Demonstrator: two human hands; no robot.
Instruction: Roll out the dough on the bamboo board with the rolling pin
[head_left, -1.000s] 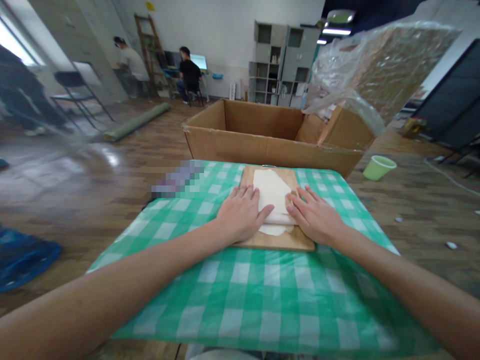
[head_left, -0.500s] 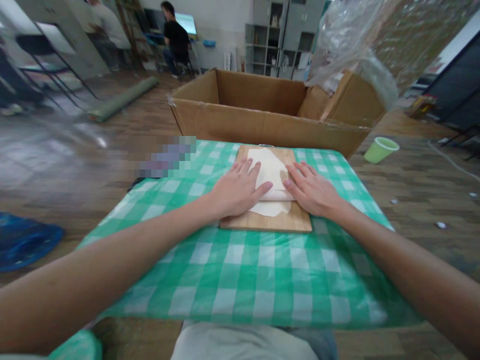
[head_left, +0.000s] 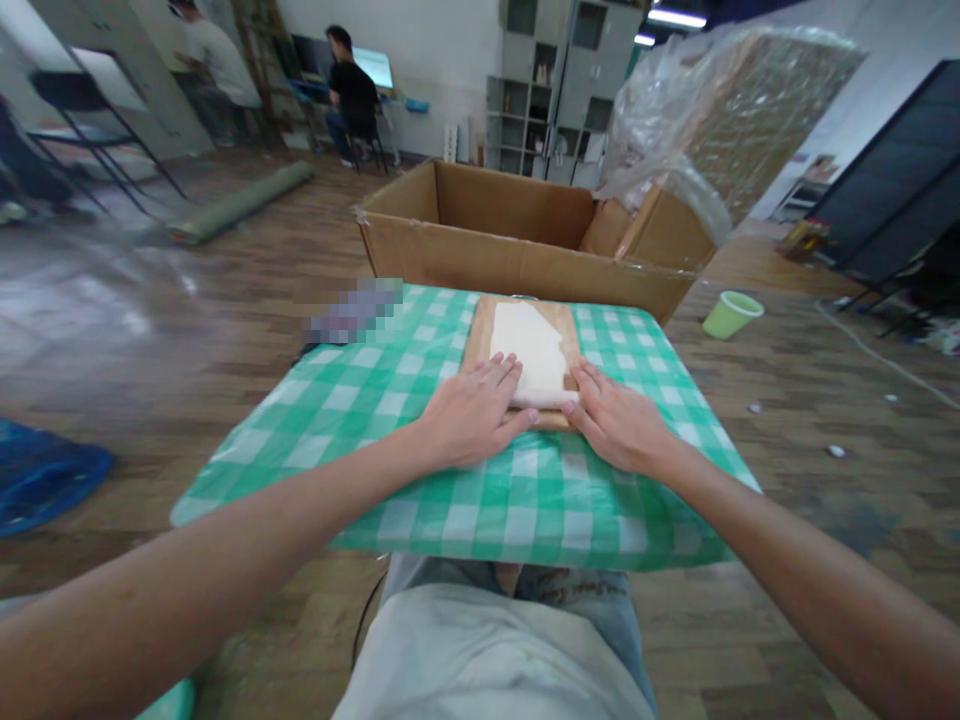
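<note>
A flat sheet of pale dough (head_left: 529, 340) lies on a wooden board (head_left: 482, 322). Across its near end runs a rolling pin (head_left: 546, 398), pale like the dough, its ends hidden under my hands. My left hand (head_left: 476, 410) rests palm down over the pin's left end, fingers stretched forward over the dough and board. Over the right end lies my right hand (head_left: 619, 415), also flat, with fingers extended along the board's right edge. Both thumbs point inward along the pin. Neither hand is wrapped around it.
A green checked tablecloth (head_left: 480, 510) covers the table. Behind it stands a large open cardboard box (head_left: 517, 245); plastic wrap (head_left: 675, 110) hangs at its right. A green bucket (head_left: 733, 314) is on the floor. A blurred-out item (head_left: 352, 312) lies at the table's left edge.
Both hands and the rolling pin have moved back toward me, to the near end of the dough. More of the dough sheet shows beyond the pin. The view has tilted slightly.
</note>
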